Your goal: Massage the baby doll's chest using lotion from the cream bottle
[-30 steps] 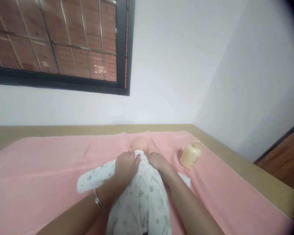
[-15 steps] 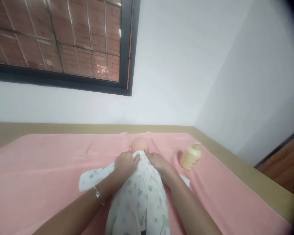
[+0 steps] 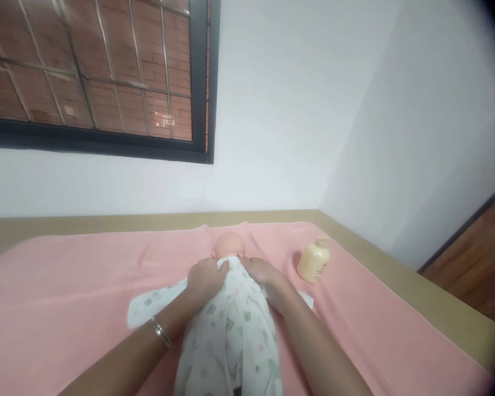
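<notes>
A baby doll (image 3: 230,243) lies on a pink towel (image 3: 66,286), its bare head pointing toward the far wall. It wears a white printed garment (image 3: 226,335). My left hand (image 3: 204,278), with a bracelet on the wrist, grips the garment at the doll's left shoulder near the collar. My right hand (image 3: 264,270) pinches the garment at the other shoulder, beside the neck. Both hands have their fingers curled onto the cloth. One sleeve of the garment lies spread to the left.
A pale yellow bottle (image 3: 313,262) lies on the towel to the right of the doll. The towel covers a tan table (image 3: 416,286) set into a white wall corner. A barred window (image 3: 94,77) is at upper left. Wooden floor (image 3: 474,264) shows at far right.
Both hands stay at the doll's collar with barely any shift. The view has swung slightly, so the doll and bottle sit a little to the left.
</notes>
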Demonstrator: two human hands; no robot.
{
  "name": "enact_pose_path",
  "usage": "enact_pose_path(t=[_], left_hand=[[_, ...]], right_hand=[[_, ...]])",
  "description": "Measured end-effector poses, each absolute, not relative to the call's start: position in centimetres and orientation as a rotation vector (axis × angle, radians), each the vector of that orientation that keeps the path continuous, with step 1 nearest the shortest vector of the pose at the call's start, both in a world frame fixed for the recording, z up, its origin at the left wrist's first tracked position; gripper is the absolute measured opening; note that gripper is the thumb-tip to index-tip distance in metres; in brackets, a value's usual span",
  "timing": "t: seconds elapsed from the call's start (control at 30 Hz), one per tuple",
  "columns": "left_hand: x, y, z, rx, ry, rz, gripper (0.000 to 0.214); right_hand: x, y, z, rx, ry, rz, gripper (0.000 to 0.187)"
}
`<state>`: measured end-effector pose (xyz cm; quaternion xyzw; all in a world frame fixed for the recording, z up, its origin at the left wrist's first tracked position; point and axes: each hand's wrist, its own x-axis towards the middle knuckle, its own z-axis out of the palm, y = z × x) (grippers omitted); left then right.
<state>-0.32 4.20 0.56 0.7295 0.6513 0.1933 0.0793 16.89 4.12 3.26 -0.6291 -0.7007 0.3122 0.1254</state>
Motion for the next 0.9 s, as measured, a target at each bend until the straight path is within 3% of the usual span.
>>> enact_pose_path(t=[0.23, 0.43, 0.57, 0.67, 0.83, 0.9], left_hand=[[-0.7, 4.2, 0.1, 2.273, 1.968, 0.668, 0.049], [-0.1, 3.6, -0.1, 2.513, 2.01, 0.796, 0.04], [-0.2, 4.0, 0.3, 2.366, 1.982, 0.719, 0.042], [-0.5, 4.4, 0.6, 2.201, 1.933, 0.596, 0.048], [-0.6, 4.2, 0.1, 2.337, 1.965, 0.674, 0.046], [-0.5, 4.0, -0.3, 2.474, 2.007, 0.78, 0.042]], right_hand=[[16.0, 0.6, 5.9, -1.704, -2.237, 0.673, 0.082], [16.1, 3.6, 3.3, -1.8, -2.209, 0.652, 0.084], [16.6, 4.8, 2.4, -1.798, -2.153, 0.742, 0.08], [16.2, 3.1, 3.4, -1.812, -2.221, 0.562, 0.079], [14.9, 0.0, 4.8, -1.758, -2.386, 0.362, 0.053], [14.7, 0.1, 4.7, -1.771, -2.393, 0.356, 0.052]])
